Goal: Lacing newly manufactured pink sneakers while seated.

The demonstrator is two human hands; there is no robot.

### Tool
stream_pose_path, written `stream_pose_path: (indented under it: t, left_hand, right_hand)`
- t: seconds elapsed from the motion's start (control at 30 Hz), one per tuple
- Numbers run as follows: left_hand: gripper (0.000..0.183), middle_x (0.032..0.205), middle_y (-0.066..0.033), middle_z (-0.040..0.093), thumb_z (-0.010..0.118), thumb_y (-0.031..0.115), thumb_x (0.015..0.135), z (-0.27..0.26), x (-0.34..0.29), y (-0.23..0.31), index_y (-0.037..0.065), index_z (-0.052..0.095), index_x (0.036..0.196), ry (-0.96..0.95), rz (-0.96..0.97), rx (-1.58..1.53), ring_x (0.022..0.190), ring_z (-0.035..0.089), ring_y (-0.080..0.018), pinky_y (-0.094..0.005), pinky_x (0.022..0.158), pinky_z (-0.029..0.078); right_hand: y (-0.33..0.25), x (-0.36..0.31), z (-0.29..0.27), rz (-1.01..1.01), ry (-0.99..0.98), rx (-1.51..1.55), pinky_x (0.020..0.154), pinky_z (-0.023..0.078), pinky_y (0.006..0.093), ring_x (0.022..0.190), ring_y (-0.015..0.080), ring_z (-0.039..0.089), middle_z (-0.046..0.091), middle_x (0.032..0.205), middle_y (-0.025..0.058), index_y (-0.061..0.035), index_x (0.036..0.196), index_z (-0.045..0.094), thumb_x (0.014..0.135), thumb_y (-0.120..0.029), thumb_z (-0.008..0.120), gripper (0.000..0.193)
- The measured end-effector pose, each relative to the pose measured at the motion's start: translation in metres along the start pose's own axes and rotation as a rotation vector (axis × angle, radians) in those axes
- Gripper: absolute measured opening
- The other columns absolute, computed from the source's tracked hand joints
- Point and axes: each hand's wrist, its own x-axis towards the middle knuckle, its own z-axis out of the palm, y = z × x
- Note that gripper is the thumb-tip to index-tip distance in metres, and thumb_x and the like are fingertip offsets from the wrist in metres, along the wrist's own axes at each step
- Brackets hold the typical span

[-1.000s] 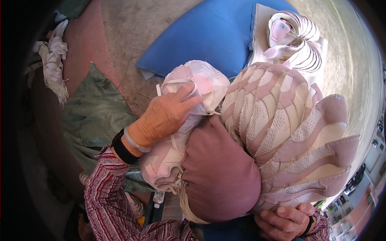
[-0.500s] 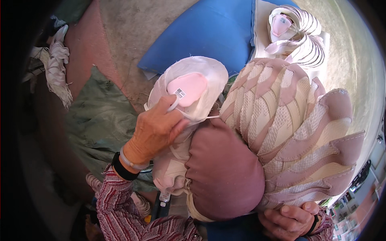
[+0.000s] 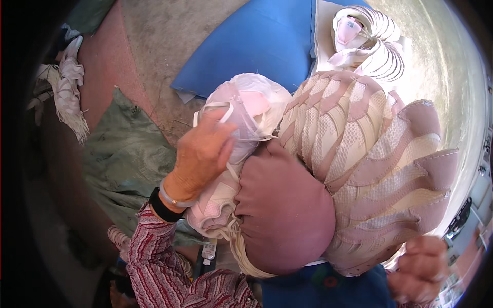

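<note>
My left hand [image 3: 204, 149], slightly blurred, has its fingers curled at a thin white strap [image 3: 215, 106] that loops up over them. It lies over a bundle of pale pink-white shoe uppers [image 3: 218, 203], whose far end shows a pink padded piece [image 3: 255, 102] through thin, sheer cloth. Right of the bundle bulges a smooth mauve fabric piece [image 3: 287, 210]. Beyond it fans a large stack of mauve and cream mesh shoe uppers [image 3: 359, 174]. My right hand [image 3: 418, 271] is near the stack's lower right edge, apart from it; its fingers look bent but are smeared by motion.
A blue sheet [image 3: 246, 49] lies at the far middle. Another bundle of white uppers [image 3: 367, 43] rests at the far right. Green cloth [image 3: 126, 154] is spread on the left, and white fringed pieces [image 3: 72, 92] lie at the far left. A small bottle [image 3: 208, 251] shows below.
My left hand has raised the strap into a loop, and sheer cloth now covers much of the pink padded piece. My right hand has come off the stack's near edge, moving right.
</note>
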Motion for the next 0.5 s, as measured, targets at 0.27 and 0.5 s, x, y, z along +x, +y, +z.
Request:
stream_pose_path:
  t: [0.27,0.5]
  left_hand:
    - [0.008,0.1,-0.0153,0.063,0.069,0.01,0.082,-0.079,-0.038,-0.03,0.004,0.066,0.088,-0.29,-0.387,0.273,0.089,0.062,-0.0355,-0.0419,0.075,0.049]
    - [0.012,0.096,-0.0076,0.062,0.069,0.008,0.077,-0.014,0.025,0.005,0.007,0.066,0.089,-0.223,0.098,-0.09,0.096,0.058,-0.026,-0.0406,0.091,0.041]
  right_hand:
    - [0.03,-0.001,0.016,0.206,0.08,-0.372,0.109,0.036,0.0565,0.131,0.0401,0.044,0.05,0.13,0.0135,-0.0153,0.128,0.056,0.095,-0.045,0.057,0.044]
    - [0.04,0.008,0.032,0.186,0.218,-0.29,0.111,0.036,0.0558,0.131,0.0401,0.043,0.046,0.131,0.0134,-0.0158,0.127,0.058,0.09,-0.046,0.066,0.048]
